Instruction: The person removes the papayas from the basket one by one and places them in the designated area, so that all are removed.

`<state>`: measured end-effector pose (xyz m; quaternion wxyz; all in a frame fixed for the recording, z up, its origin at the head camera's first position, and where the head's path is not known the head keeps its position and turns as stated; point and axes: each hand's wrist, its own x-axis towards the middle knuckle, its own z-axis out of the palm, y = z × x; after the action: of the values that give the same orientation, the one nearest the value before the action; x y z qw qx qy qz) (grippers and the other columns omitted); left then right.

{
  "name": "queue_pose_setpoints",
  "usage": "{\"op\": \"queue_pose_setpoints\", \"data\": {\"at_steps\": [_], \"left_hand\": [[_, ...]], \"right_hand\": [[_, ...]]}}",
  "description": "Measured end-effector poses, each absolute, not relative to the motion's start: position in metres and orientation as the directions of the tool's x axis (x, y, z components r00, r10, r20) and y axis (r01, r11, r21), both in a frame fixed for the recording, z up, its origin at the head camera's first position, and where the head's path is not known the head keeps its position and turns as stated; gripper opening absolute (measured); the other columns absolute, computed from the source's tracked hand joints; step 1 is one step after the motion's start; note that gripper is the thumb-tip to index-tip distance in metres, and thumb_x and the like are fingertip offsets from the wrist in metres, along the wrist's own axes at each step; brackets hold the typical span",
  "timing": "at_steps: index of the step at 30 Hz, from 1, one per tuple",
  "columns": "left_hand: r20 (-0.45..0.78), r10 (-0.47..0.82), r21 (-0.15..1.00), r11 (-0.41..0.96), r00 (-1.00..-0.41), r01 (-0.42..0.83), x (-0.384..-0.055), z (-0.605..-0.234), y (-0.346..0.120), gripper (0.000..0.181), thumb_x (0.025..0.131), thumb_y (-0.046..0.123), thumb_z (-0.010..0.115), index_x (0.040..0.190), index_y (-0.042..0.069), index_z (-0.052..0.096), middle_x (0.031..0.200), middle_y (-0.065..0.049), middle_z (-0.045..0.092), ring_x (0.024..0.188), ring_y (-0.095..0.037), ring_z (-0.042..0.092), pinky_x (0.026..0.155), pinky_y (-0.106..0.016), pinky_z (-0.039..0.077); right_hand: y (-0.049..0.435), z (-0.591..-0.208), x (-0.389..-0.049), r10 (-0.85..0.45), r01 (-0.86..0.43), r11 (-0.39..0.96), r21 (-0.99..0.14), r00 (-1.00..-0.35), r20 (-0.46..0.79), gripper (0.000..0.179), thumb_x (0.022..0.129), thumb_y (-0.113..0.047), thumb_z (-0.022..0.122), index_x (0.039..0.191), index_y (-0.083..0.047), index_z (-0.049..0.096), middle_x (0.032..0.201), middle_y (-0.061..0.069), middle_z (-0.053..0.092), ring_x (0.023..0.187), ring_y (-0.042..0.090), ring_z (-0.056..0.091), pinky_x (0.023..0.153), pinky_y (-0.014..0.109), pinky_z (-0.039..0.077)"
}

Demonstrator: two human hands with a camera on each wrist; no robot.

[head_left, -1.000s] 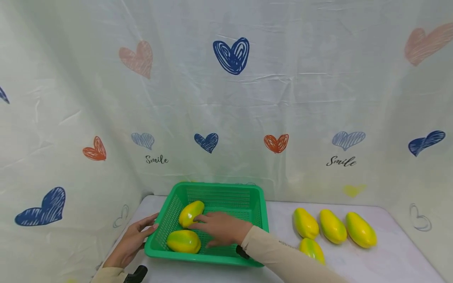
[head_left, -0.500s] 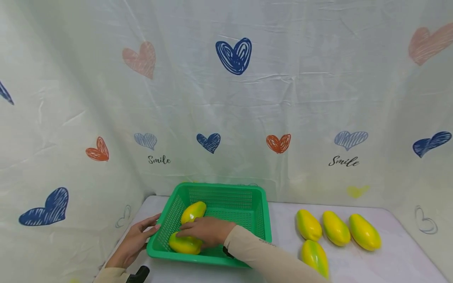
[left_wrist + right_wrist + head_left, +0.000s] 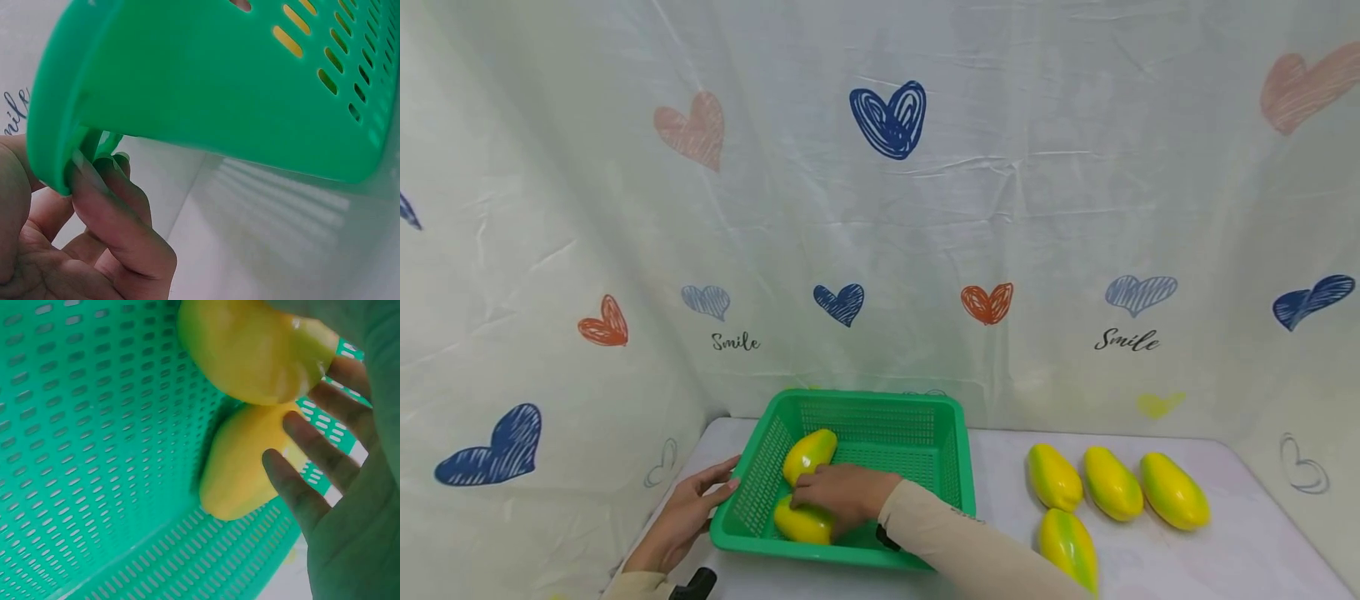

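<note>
A green plastic basket (image 3: 951, 467) stands on the table, two yellow-green mangoes inside it at the left. My left hand (image 3: 681, 508) grips the basket's left rim; in the left wrist view the fingers (image 3: 119, 219) curl up under the rim. My right hand (image 3: 850, 493) reaches into the basket and holds the nearer mango (image 3: 801, 523), thumb toward the near side. In the right wrist view that held mango (image 3: 250, 350) sits at the top, partly hidden by the hand. The farther mango (image 3: 811, 452) lies just behind the fingers, against the basket's left side.
Several more mangoes lie on the white table right of the basket: three in a row, the middle one (image 3: 1112, 483) among them, and one nearer mango (image 3: 1067, 548) by the right sleeve. A white curtain (image 3: 1060, 192) printed with hearts hangs behind the table and at the left.
My right hand has moved from the farther mango to the nearer one and taken hold of it. That mango has shifted slightly to the right. The left hand stays on the rim.
</note>
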<state>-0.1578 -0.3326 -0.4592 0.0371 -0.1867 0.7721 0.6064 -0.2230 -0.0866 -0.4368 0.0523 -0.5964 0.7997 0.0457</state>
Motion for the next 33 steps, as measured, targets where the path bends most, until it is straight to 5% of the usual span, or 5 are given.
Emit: {"op": "queue_pose_setpoints", "data": {"at_steps": [20,28,33], "left_hand": [[-0.275,-0.244,0.927,0.19,-0.93,-0.324,-0.159,-0.459,-0.331,0.067,0.084,0.034,0.067,0.139,0.006,0.041,0.129,-0.02,0.037,0.09,-0.021,0.055,0.071,-0.038,0.051],[-0.277,-0.241,0.925,0.197,-0.93,-0.326,-0.159,-0.459,-0.331,0.067,0.084,0.035,0.067,0.14,0.007,0.041,0.13,-0.02,0.036,0.092,-0.022,0.053,0.07,-0.037,0.05],[-0.279,-0.25,0.919,0.21,-0.927,-0.333,-0.16,-0.459,-0.332,0.069,0.084,0.036,0.067,0.14,0.007,0.041,0.131,-0.021,0.034,0.094,-0.022,0.052,0.07,-0.037,0.05]], "right_hand": [[-0.059,-0.438,-0.233,-0.94,-0.947,0.315,-0.059,-0.303,-0.154,0.073,0.066,-0.04,0.083,0.127,-0.023,0.047,0.124,-0.013,0.046,0.11,0.003,0.044,0.092,0.02,0.037],[-0.038,-0.437,-0.241,-0.879,-0.885,0.455,-0.101,-0.428,-0.209,0.082,0.06,-0.046,0.084,0.128,-0.022,0.046,0.118,-0.009,0.042,0.1,0.005,0.044,0.087,0.019,0.04],[-0.027,-0.439,-0.246,-0.862,-0.857,0.49,-0.158,-0.45,-0.233,0.087,0.058,-0.047,0.085,0.128,-0.021,0.042,0.115,-0.011,0.046,0.098,0.003,0.046,0.087,0.021,0.042]]}}
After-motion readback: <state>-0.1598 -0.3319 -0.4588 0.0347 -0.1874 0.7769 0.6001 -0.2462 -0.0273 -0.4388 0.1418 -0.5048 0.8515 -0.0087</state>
